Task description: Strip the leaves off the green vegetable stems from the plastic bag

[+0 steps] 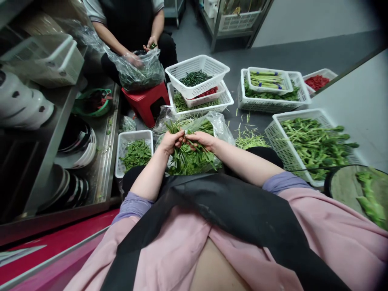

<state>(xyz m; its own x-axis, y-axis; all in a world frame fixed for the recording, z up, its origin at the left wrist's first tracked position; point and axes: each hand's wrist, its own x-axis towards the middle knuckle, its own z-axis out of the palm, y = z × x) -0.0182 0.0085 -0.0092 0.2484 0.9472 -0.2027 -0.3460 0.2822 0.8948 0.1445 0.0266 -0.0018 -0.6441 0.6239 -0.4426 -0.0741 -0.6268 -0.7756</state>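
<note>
My left hand (172, 141) is closed around a bunch of green stems (178, 155), leaves hanging below it. Close beside it, almost touching, my right hand (201, 140) has its fingers closed on green stems too. Both hands are above a clear plastic bag (222, 126) that lies open and holds leafy greens (192, 165). A white basket of picked leaves (149, 151) stands to the left of the bag. Loose pale stems (251, 139) lie on the floor to its right.
Stacked white baskets (198, 87) hold green and red chillies. More vegetable baskets (303, 121) stand right. A person (127, 24) handles greens in a bag on a red stool (145, 101). Metal shelving (104, 161) with plates runs along the left; a round board (342, 188) is at right.
</note>
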